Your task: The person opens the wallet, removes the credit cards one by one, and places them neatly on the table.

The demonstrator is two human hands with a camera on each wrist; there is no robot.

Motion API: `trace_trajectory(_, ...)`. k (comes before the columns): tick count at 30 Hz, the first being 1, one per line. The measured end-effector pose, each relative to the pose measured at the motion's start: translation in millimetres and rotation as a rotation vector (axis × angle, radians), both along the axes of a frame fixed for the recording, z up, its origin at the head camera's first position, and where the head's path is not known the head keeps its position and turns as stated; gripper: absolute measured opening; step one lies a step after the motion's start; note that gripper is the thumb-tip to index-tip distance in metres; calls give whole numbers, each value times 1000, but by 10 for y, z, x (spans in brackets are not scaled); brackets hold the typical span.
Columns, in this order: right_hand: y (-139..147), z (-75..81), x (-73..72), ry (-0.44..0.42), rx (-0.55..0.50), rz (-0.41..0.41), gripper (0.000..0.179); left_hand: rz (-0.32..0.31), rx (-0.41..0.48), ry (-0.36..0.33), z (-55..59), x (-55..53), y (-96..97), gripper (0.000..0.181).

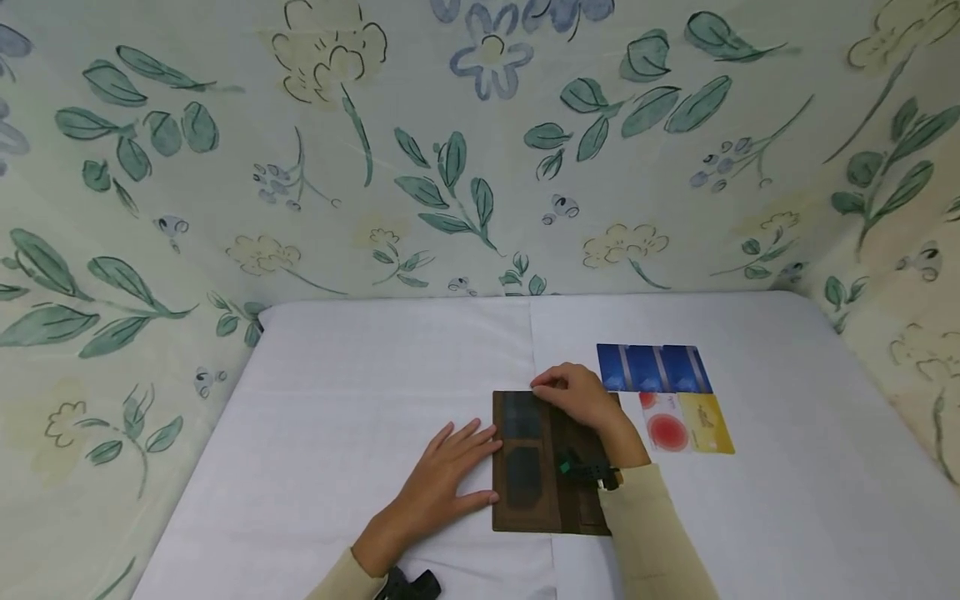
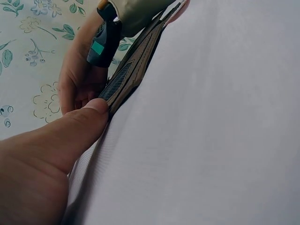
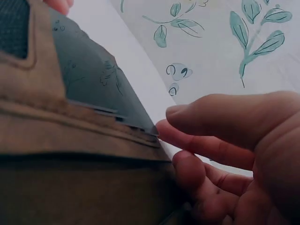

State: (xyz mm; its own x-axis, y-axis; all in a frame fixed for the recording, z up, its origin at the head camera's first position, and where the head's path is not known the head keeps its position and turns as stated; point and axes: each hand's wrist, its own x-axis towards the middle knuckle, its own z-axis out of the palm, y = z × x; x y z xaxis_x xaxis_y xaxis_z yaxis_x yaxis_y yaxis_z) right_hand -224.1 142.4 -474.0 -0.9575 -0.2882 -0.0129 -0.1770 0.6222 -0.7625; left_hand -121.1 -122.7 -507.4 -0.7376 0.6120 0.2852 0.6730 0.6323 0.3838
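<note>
An open brown wallet (image 1: 551,521) lies flat on the white-covered table. It has stitched edges and dark, glossy windows (image 1: 522,475) on its left side. My left hand (image 1: 450,471) is spread beside it, fingertips and thumb resting on the left edge; the left wrist view shows that thumb (image 2: 89,117) against the wallet's border. At the top edge is my right hand (image 1: 581,396), fingers bent. In the right wrist view its index fingertip meets the corner of a shiny dark sleeve (image 3: 96,65), thumb close above. Whether they pinch it is unclear. My right forearm covers part of the wallet.
Right of the wallet lie a row of blue cards (image 1: 654,368), a white card with a red circle (image 1: 666,429) and a yellow card (image 1: 707,423). A leaf-and-flower patterned cloth (image 1: 450,250) rises behind the table (image 1: 375,358) and at its sides.
</note>
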Motion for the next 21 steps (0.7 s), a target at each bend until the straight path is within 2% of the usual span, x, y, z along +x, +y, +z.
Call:
trace_trajectory(11,2,16,-14,6,13,-14,17,-5,7,5,-2,-29,6,67)
trace_trajectory(21,4,-21,-13,-20,-39,-10,16,-11,19,9,5,-10,1,68)
